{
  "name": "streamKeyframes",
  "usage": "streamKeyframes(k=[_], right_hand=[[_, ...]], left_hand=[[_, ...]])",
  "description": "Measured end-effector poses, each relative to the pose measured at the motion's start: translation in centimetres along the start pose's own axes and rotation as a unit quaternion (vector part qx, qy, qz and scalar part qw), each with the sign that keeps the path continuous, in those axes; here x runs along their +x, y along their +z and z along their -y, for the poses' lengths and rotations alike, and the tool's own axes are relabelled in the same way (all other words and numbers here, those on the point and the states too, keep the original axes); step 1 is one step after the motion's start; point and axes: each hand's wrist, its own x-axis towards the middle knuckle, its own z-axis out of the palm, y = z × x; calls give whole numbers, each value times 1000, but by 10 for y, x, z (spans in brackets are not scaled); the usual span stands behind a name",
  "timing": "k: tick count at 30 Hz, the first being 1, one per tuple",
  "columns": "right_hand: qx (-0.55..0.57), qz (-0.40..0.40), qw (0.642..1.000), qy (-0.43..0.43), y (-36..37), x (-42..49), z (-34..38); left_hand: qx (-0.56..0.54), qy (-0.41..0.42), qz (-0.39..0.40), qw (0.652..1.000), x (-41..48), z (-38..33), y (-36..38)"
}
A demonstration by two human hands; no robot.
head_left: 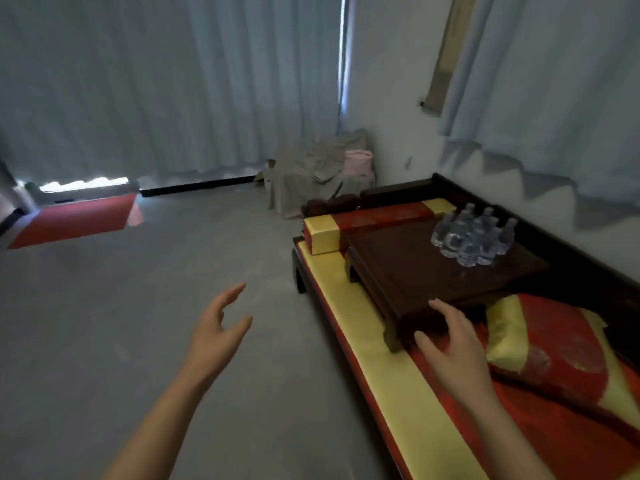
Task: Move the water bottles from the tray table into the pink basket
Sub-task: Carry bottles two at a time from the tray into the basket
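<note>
Several clear water bottles (472,235) stand in a cluster at the far right corner of a dark wooden tray table (415,271), which sits on a daybed. A pink basket (358,162) rests on a cloth-covered seat in the room's far corner. My left hand (218,327) hovers over the floor with fingers spread, holding nothing. Spread and holding nothing too, my right hand (450,341) is at the tray table's near edge; I cannot tell whether it touches the wood. Both hands are well short of the bottles.
The daybed (349,327) has a yellow and red cushion, a bolster (367,225) at its far end and a red and yellow pillow (547,351) at the near right. Grey floor (138,323) spreads left. A red mat (76,220) lies by the curtains.
</note>
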Motion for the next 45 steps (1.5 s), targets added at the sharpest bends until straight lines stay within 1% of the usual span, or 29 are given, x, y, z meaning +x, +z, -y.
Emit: streamKeyframes(k=[2, 6, 9, 12, 15, 18, 23, 27, 30, 32, 35, 37, 40, 45], right_hand=[[-5, -42, 999, 21, -1, 36, -12], [-18, -112, 991, 65, 7, 120, -49], [-29, -135, 986, 97, 15, 183, -78], [-16, -176, 974, 143, 23, 244, -97], [-12, -188, 964, 188, 28, 287, -117], [-23, -207, 950, 232, 27, 326, -138], [-60, -254, 918, 298, 30, 390, -186], [-58, -267, 881, 386, 42, 433, -226], [-40, -276, 845, 457, 49, 468, -253], [-29, -277, 831, 481, 52, 486, -267], [-6, -271, 809, 521, 55, 509, -292], [11, -285, 795, 536, 57, 520, -307], [36, -322, 793, 516, 55, 537, -323], [65, -341, 812, 470, 60, 555, -348]], left_hand=[[3, 35, 53, 998, 60, -7, 38], [9, 102, 116, 988, 180, -27, 117], [-5, 105, 150, 983, 253, -37, 175], [13, 135, 216, 967, 333, -47, 232], [11, 140, 262, 955, 387, -59, 284], [13, 141, 326, 935, 436, -61, 347], [24, 163, 430, 888, 508, -63, 457], [57, 155, 500, 850, 555, -57, 539], [80, 147, 542, 824, 584, -57, 596], [83, 137, 559, 814, 596, -56, 630], [90, 88, 576, 808, 609, -50, 675], [100, 68, 582, 804, 614, -46, 698], [88, 76, 588, 801, 619, -46, 722], [70, 95, 600, 792, 624, -43, 743]])
